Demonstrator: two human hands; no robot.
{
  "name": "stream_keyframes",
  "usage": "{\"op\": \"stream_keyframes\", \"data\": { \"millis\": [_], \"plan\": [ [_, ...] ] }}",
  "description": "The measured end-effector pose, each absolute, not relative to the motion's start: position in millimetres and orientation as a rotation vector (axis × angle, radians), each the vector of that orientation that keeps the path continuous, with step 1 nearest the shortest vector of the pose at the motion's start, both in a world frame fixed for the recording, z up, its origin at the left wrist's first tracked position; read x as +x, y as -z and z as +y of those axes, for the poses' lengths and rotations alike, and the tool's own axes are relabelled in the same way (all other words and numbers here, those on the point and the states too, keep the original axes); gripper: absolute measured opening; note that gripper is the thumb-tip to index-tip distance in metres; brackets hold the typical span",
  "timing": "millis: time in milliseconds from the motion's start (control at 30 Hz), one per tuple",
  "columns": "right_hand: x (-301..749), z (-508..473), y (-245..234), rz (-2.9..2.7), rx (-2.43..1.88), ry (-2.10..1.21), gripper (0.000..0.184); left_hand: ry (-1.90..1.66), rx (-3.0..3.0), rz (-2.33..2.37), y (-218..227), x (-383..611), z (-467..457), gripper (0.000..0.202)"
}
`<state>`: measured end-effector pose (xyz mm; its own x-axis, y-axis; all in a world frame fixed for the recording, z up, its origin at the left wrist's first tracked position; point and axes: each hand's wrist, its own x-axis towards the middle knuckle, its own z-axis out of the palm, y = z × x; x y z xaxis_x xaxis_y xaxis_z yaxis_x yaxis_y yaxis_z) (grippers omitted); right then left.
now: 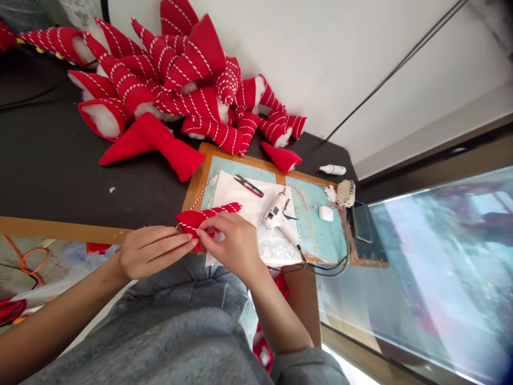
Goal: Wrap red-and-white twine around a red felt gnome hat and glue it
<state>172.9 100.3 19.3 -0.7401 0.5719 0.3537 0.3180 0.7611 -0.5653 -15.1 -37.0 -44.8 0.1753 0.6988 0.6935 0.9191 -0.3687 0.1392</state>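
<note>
Grip is closed in both hands: the left hand (154, 252) pinches one end of a red felt piece (208, 220) striped with white stitching, while the right hand (230, 247) presses down on the same piece, its fingers curled over the fabric. The piece is held just over the near edge of a white paper sheet (236, 195), above the person's grey sweatshirt (168, 326).

Just past the hands, the paper lies on a blue-green mat (316, 240) set on a wooden board (204, 171). A white hot glue gun (276, 214) rests beside the right hand, and its black cord (328, 271) loops along the board's edge. Red-handled thread snips (249, 185) lie on the paper. Red-and-white twine (300, 195) curves across the mat near a small white block (326, 213).

Farther off, a white bottle (332, 169) lies on its side on the dark surface (60, 160). Beyond the board, a heap of striped red gnome hats (160, 69) with white stuffing, along with a plain red felt cone (152, 144), sits against a white wall (320, 53).
</note>
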Motion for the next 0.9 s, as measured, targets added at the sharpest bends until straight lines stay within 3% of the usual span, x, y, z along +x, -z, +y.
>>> {"op": "stream_keyframes", "data": {
  "millis": [200,533,733,900],
  "plan": [
    [172.6,105.8,-22.2,-2.606,-0.625,-0.54,0.015,0.938,-2.083,-1.408,41.5,-14.6,-35.6,0.047],
    [168.2,109.1,-31.4,-2.715,-0.551,-0.512,0.013,0.86,-1.975,-1.491,38.3,-7.1,-41.8,0.047],
    [165.6,108.9,-27.9,-2.664,-0.628,-0.415,0.016,0.833,-1.951,-1.622,40.2,-8.9,-45.3,0.058],
    [175.9,102.3,-18.8,-2.458,-0.663,-0.587,0.022,0.852,-1.987,-1.434,39.6,-28.1,-35.8,0.043]
  ]
}}
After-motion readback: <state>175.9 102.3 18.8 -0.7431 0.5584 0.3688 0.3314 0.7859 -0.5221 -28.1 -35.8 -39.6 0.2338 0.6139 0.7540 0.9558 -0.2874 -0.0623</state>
